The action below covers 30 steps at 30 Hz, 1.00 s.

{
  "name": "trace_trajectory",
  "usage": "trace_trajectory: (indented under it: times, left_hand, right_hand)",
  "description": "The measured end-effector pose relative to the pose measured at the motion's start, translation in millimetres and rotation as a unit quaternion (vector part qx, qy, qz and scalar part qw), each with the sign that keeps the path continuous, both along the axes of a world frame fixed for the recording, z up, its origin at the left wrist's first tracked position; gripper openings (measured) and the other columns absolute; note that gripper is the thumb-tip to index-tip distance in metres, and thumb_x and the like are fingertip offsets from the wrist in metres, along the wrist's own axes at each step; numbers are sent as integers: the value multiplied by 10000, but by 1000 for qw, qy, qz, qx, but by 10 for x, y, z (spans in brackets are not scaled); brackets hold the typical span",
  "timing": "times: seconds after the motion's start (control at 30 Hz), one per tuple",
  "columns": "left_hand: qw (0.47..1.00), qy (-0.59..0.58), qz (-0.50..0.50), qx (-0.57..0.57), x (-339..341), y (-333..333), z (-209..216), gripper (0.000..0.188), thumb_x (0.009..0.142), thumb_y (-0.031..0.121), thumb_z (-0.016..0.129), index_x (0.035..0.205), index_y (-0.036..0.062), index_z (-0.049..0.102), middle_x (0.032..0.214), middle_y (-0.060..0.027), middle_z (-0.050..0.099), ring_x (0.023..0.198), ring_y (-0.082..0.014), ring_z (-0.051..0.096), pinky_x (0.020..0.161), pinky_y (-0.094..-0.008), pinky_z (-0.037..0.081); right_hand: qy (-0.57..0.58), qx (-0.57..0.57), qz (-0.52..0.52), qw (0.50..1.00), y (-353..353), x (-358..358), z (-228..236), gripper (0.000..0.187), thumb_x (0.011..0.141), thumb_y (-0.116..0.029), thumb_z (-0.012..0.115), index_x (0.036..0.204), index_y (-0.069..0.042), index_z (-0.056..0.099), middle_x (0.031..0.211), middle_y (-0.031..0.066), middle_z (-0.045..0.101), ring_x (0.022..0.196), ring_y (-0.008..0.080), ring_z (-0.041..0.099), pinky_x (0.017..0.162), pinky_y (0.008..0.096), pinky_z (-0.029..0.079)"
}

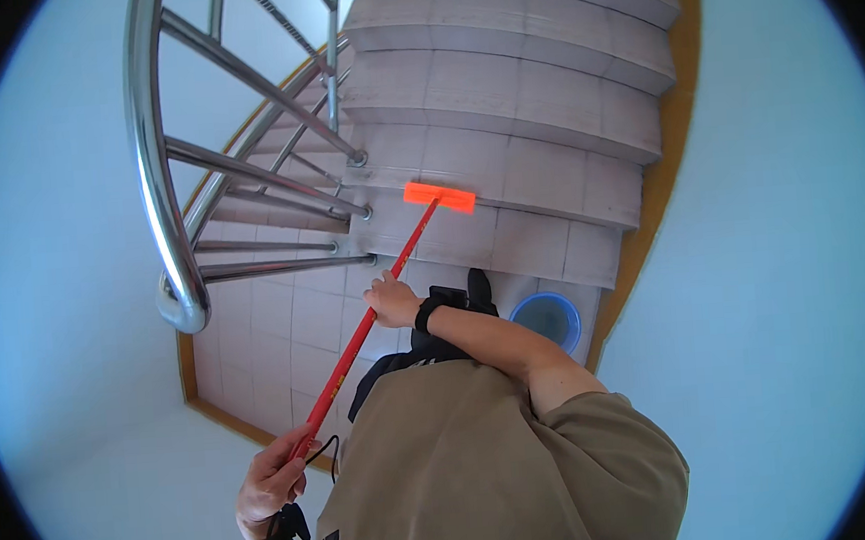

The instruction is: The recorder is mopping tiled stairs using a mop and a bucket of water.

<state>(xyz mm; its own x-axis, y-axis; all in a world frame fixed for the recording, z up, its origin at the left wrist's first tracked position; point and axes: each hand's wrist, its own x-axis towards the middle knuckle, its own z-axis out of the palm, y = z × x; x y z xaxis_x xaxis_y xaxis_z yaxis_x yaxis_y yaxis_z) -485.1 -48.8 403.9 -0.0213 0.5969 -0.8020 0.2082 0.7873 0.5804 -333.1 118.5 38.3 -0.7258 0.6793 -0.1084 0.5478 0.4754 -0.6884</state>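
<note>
A long red pole [338,377] slants from my lower left up toward the stairs. At its far end is a narrow rectangular orange head [439,197], a floor brush or mop; I cannot tell bristles from sponge. The head rests against the front edge of one of the lowest steps, right of the railing posts. My left hand [271,477] is closed round the pole near its lower end. Farther up the pole, my right hand [392,301] grips it, knuckles up. Both wrists wear black bands, and a thin black cable hangs by the left one.
Pale tiled stairs [501,105] rise ahead. A steel railing [151,139] curves along the left, its posts close to the brush head. On the landing to my right stands a blue bucket [546,320] of greyish liquid, near my dark shoe [479,289]. White walls flank both sides.
</note>
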Motion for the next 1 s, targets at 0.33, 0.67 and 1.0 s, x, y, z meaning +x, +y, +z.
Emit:
trace_trajectory:
  times: [0.33, 0.67, 1.0]
  left_hand:
    - [975, -56, -211, -45, -510, -95, -306, 435, 862, -12, 466, 1291, 14, 538, 896, -20, 602, 550, -60, 494, 509, -207, 381]
    - [870, -134, -473, -30, -9, -1, -477, 395, 909, 68, 463, 1299, 81, 528, 754, 21, 542, 639, -54, 528, 575, -210, 432]
    - [862, -223, -456, -12, 833, -223, -755, 374, 986, 223, 475, 1312, 44, 510, 866, -3, 595, 693, -46, 560, 593, -197, 466]
  right_hand:
    - [26, 12, -200, 979, -920, 277, 164, 163, 745, -90, 679, 879, -27, 609, 988, 177, 582, 1055, 371, 516, 825, 458, 514]
    - [4, 54, -337, 940, -2100, 737, 427, 188, 775, -152, 672, 882, -24, 586, 971, 183, 565, 1050, 385, 507, 950, 472, 419]
    - [0, 0, -512, 859, -2895, 1507, 103, 122, 793, -155, 663, 845, -75, 588, 968, 149, 550, 969, 368, 558, 841, 432, 472]
